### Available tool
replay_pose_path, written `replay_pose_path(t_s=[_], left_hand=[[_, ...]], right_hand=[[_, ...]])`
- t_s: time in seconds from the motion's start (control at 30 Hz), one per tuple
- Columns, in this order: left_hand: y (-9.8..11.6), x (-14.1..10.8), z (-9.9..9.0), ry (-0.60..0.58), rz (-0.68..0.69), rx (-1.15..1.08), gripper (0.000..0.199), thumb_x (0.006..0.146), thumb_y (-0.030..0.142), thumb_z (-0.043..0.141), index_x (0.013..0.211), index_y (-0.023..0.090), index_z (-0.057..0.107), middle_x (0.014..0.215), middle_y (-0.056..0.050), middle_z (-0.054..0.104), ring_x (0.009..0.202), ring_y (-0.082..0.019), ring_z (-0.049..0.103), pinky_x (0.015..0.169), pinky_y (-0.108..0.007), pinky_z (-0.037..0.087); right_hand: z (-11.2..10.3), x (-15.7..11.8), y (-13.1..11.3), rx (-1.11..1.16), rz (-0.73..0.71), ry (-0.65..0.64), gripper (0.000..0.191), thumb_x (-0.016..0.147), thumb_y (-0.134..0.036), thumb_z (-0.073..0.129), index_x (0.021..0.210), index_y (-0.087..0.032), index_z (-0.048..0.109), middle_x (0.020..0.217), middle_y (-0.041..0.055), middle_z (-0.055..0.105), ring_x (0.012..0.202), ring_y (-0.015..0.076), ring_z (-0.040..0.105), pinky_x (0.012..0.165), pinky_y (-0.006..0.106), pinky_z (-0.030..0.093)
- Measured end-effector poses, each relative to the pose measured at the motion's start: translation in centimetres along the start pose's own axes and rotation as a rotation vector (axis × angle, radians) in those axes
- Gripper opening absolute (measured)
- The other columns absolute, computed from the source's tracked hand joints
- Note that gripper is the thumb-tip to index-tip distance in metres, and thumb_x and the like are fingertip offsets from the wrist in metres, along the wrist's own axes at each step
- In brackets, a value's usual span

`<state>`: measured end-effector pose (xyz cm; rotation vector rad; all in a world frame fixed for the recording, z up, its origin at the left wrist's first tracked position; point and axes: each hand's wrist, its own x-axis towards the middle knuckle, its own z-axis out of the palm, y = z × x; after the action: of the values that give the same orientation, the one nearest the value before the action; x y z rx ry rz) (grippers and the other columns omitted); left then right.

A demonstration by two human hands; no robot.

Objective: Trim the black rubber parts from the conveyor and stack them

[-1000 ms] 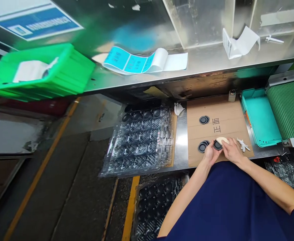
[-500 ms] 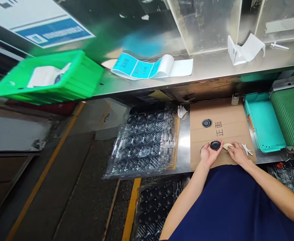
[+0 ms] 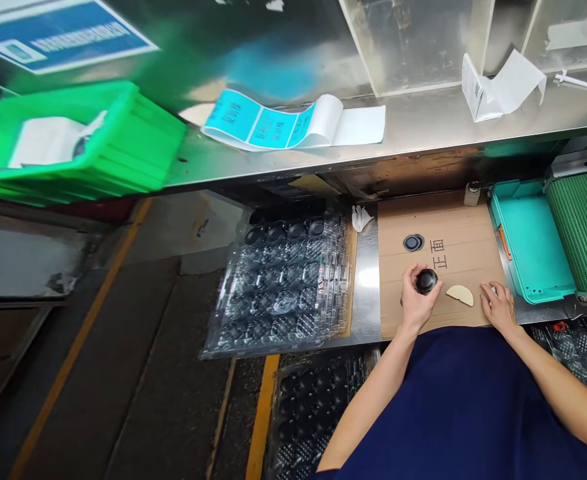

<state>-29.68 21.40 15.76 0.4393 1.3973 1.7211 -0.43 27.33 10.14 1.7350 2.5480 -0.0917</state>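
Disc (image 3: pixel 426 281), black, gripped in left hand (image 3: pixel 416 305); overlapping discs (image 3: pixel 413 243) lying on cardboard (image 3: pixel 393 220) at 12 o'clock, pale half-round pad (image 3: pixel 459 295) set down at 3. Right hand (image 3: pixel 498 307) loosely bent, cannot tell whether gripping; teal tray (image 3: pixel 538 247) close at 1, table (image 3: pixel 366 300) edge near at 6

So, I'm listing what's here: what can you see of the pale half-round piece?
The pale half-round piece is thin-looking, plain cream, with one curved edge and a straight edge facing the person; its material is unclear. It lies flat on the cardboard, between the left hand and right hand, touched by neither.
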Motion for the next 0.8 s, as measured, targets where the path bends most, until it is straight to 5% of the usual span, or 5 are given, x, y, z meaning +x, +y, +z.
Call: replay_pose_path(t_s=[0.1, 0.27, 0.8], left_hand=[[0.8, -0.2, 0.3, -0.068, 0.175, 0.150, 0.083, 0.064, 0.020, 0.089, 0.137, 0.022, 0.050, 0.132, -0.011, 0.058, 0.129, -0.022, 0.051, 0.116, -0.031, 0.032], [0.4, 0.3, 0.5, -0.163, 0.248, 0.289, 0.090, 0.075, 0.027, 0.084, 0.150, 0.023, 0.034, 0.136, -0.013, 0.054, 0.134, -0.026, 0.046, 0.117, -0.037, 0.030], [0.4, 1.4, -0.1, -0.091, 0.115, 0.007, 0.066, 0.061, 0.014, 0.089, 0.121, 0.018, 0.062, 0.132, -0.014, 0.056, 0.130, -0.026, 0.048, 0.121, -0.038, 0.029]], right_hand=[[0.6, 0.3, 0.2, 0.013, 0.018, 0.011, 0.049, 0.102, -0.050, 0.032, 0.140, -0.037, 0.060, 0.141, 0.0043, 0.029, 0.123, 0.0033, 0.025, 0.112, 0.020, 0.023], [0.8, 0.6, 0.1, -0.049, 0.044, 0.009, 0.047, 0.101, -0.050, 0.031, 0.138, -0.041, 0.059, 0.141, 0.0022, 0.031, 0.123, 0.0044, 0.026, 0.109, 0.020, 0.023], [0.9, 0.6, 0.1, -0.040, 0.057, 0.009, 0.049, 0.101, -0.049, 0.031, 0.137, -0.038, 0.061, 0.140, 0.0040, 0.031, 0.125, 0.0047, 0.025, 0.111, 0.021, 0.022]])
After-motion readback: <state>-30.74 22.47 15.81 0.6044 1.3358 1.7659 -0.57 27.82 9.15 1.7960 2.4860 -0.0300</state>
